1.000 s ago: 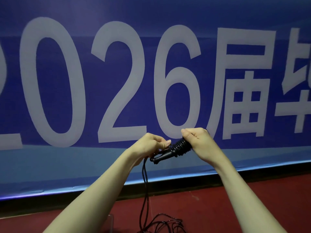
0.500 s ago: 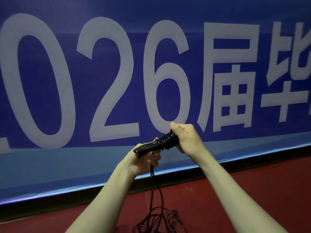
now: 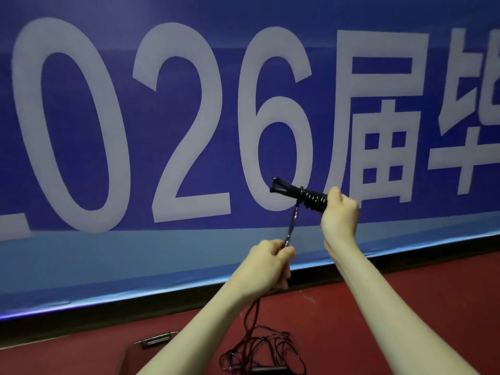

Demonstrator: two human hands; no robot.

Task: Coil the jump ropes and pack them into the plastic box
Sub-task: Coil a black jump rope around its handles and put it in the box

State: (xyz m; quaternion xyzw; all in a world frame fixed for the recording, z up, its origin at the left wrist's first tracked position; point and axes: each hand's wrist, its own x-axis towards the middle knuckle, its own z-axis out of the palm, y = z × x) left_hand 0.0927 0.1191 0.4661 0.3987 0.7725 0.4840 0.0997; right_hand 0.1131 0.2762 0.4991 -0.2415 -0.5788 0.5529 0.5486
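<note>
My right hand (image 3: pixel 339 216) grips the black jump rope handles (image 3: pixel 300 194), held up in front of the banner with several turns of rope wound around them. A taut stretch of black rope (image 3: pixel 293 223) runs down from the handles to my left hand (image 3: pixel 266 262), which pinches it lower and to the left. Below that hand the rope hangs to a loose tangle (image 3: pixel 259 353) on the red floor. The clear plastic box (image 3: pixel 151 345) shows its rim and dark latch at the bottom left, partly hidden by my left forearm.
A large blue banner (image 3: pixel 189 131) with white "2026" and characters fills the wall ahead. A dark baseboard runs along its foot, above the red floor (image 3: pixel 405 307). Another black handle (image 3: pixel 267 369) lies among the rope tangle.
My right hand has lifted the handles up and to the right. My left hand has let go of the handles, dropped lower and now pulls the rope taut. The box has come into view.
</note>
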